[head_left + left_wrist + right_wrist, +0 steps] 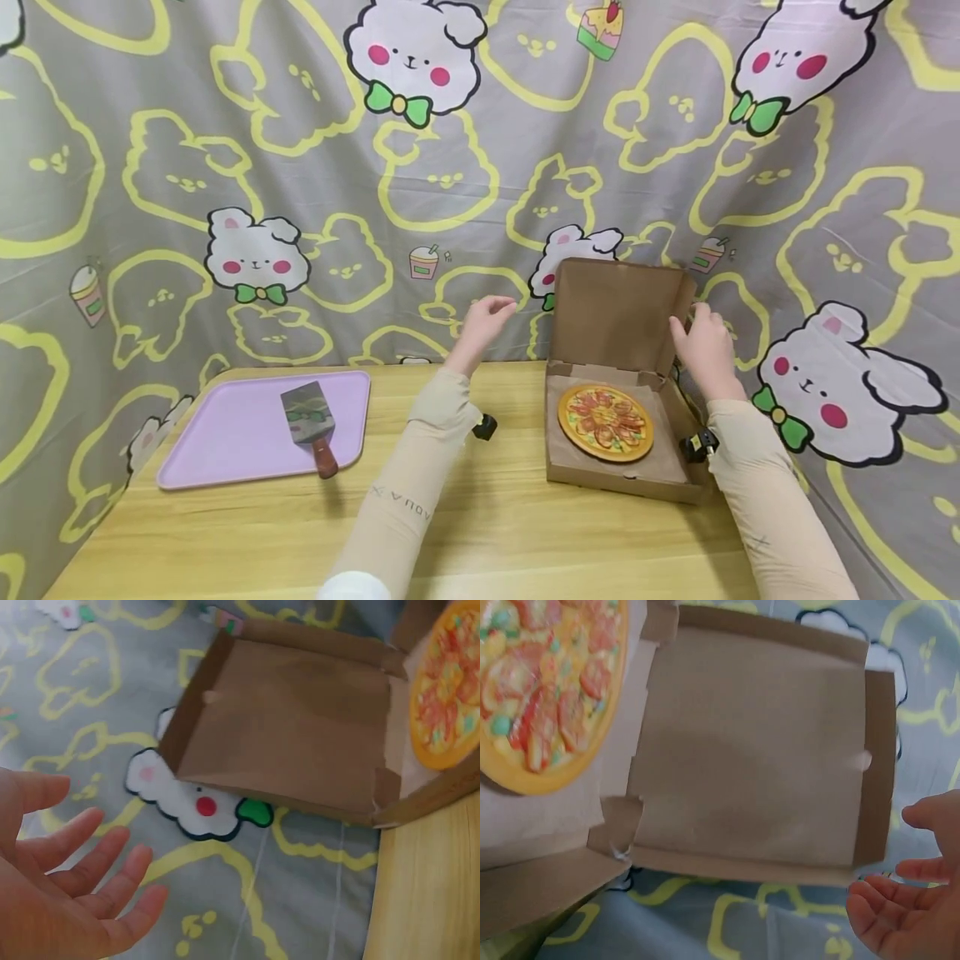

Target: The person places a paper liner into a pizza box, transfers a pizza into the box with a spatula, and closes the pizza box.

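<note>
A cardboard pizza box (622,317) stands at the right with its lid raised against the curtain. In its base lies a round pizza (606,422) with red and green topping. My left hand (482,327) is in the air left of the lid, holding nothing; its fingers look loosely bent in the left wrist view. Beside the lid's right edge is my right hand (707,348), its fingers slightly bent and nothing held. In the right wrist view the fingertips (862,904) come near the lid's corner, and whether they touch it I cannot tell.
At the left of the wooden table (480,517) lies a purple tray (225,442). A spatula with a broad metal blade (307,411) and brown handle (325,458) rests on it, the handle over the front rim. A patterned curtain (450,242) hangs behind the table.
</note>
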A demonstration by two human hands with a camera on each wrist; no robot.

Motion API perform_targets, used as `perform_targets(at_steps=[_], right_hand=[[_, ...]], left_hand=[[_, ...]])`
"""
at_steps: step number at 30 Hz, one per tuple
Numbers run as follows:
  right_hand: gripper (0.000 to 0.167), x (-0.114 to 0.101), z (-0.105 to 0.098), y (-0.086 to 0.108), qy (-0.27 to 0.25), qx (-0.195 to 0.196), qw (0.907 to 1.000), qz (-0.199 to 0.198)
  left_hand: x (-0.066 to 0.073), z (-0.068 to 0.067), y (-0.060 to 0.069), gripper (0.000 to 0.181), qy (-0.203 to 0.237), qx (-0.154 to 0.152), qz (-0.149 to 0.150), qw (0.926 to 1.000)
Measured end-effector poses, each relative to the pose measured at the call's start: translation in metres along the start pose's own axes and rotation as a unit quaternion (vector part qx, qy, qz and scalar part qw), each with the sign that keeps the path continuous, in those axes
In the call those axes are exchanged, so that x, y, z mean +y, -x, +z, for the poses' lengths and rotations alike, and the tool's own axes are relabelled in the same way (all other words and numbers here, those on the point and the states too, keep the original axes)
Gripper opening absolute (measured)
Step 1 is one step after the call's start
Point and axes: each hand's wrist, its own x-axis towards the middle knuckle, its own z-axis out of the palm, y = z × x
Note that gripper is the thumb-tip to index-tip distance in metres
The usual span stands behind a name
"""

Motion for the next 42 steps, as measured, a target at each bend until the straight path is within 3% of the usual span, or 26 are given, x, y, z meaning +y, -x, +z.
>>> perform_targets(at_steps=[7, 13, 17, 22, 26, 27, 28, 32, 33, 34, 37, 39, 42], right_hand=[[0.064, 0.023, 0.003, -0.022, -0.007, -0.029, 0.9982, 0.051], [0.064, 0.036, 0.007, -0.033, -0.011, -0.036, 0.9971, 0.066], [0.069, 0.04, 0.009, -0.038, -0.04, -0.05, 0.9958, 0.066], [0.075, 0.043, 0.011, -0.044, -0.083, -0.084, 0.9882, 0.098], [0.085, 0.041, 0.011, -0.049, -0.115, -0.138, 0.9773, 0.111], [0.087, 0.04, 0.012, -0.05, -0.121, -0.15, 0.9749, 0.111], [0.088, 0.039, 0.012, -0.051, -0.126, -0.159, 0.9728, 0.111], [0.09, 0.037, 0.012, -0.053, -0.157, -0.179, 0.9651, 0.109], [0.091, 0.036, 0.012, -0.054, -0.168, -0.183, 0.9625, 0.109], [0.091, 0.036, 0.012, -0.055, -0.179, -0.186, 0.9598, 0.109], [0.091, 0.034, 0.013, -0.059, -0.219, -0.194, 0.9503, 0.105], [0.091, 0.032, 0.014, -0.061, -0.237, -0.195, 0.9465, 0.102], [0.088, 0.029, 0.016, -0.064, -0.247, -0.181, 0.9464, 0.103]], left_hand=[[0.011, 0.02, -0.029, 0.033, -0.108, -0.025, 0.047, 0.9927], [0.015, 0.034, -0.047, 0.031, -0.155, -0.034, 0.048, 0.9862], [0.019, 0.041, -0.055, 0.031, -0.173, -0.033, 0.04, 0.9836], [0.022, 0.05, -0.062, 0.034, -0.188, -0.044, 0.033, 0.9807], [0.018, 0.057, -0.071, 0.045, -0.181, -0.078, 0.016, 0.9802], [0.026, 0.055, -0.063, 0.048, -0.173, -0.09, 0.004, 0.9808], [0.026, 0.058, -0.064, 0.052, -0.167, -0.097, -0.005, 0.9812], [0.018, 0.071, -0.073, 0.064, -0.177, -0.112, -0.036, 0.9771], [0.006, 0.076, -0.085, 0.067, -0.174, -0.11, -0.032, 0.9781], [-0.014, 0.084, -0.105, 0.071, -0.18, -0.107, -0.021, 0.9776], [-0.025, 0.091, -0.123, 0.076, -0.184, -0.127, -0.019, 0.9745], [-0.027, 0.091, -0.127, 0.071, -0.165, -0.135, -0.013, 0.977], [0.001, 0.087, -0.101, 0.066, -0.147, -0.135, -0.035, 0.9792]])
